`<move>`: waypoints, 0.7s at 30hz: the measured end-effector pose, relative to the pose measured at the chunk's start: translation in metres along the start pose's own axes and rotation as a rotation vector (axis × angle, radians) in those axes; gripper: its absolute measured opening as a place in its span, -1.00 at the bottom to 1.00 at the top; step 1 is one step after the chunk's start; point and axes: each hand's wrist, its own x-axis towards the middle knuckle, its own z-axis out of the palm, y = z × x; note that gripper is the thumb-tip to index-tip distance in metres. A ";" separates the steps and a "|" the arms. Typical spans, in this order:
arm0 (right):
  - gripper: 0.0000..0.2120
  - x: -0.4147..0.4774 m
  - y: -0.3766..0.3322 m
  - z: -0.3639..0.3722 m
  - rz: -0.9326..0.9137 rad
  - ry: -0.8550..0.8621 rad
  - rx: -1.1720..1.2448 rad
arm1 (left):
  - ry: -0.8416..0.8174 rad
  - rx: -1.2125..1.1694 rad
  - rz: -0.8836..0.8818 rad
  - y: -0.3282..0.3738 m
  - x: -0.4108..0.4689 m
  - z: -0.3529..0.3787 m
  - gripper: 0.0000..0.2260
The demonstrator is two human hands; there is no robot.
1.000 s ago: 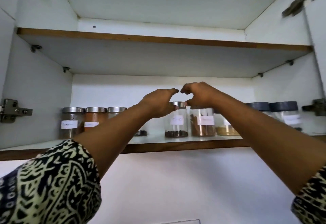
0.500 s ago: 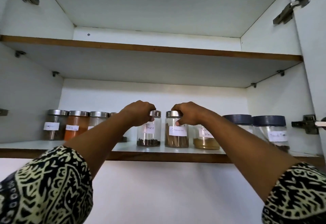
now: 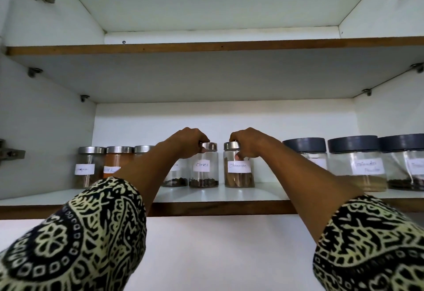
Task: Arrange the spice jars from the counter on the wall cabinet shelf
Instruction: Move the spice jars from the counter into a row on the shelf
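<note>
At the centre of the frame, two glass spice jars stand upright on the lower shelf (image 3: 220, 195) of the wall cabinet, a small gap between them. The left one, the cloves jar (image 3: 203, 166), has the left hand (image 3: 187, 141) curled over its steel lid, fingers closed around the rim. The cinnamon jar (image 3: 238, 168) just to its right is gripped by the right hand (image 3: 249, 141), fingers wrapped on the lid and the thumb pressed against the glass just above the label. Left of centre, more steel-lidded jars (image 3: 103, 166) line the shelf, partly hidden by the left forearm. At the right stand wider jars with dark lids (image 3: 353, 164). The upper shelf (image 3: 213, 47) crosses above.
</note>
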 end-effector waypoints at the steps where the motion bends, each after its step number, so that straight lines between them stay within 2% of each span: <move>1: -0.53 0.005 -0.002 0.003 0.006 0.000 -0.002 | 0.002 -0.010 -0.002 -0.005 0.003 0.003 -0.71; 13: -0.56 0.042 -0.012 0.024 0.061 0.006 -0.021 | 0.037 -0.039 0.021 -0.026 0.026 0.026 -0.76; 21: -0.59 0.047 -0.008 0.033 0.053 0.023 0.022 | 0.045 -0.044 0.017 -0.027 0.030 0.031 -0.71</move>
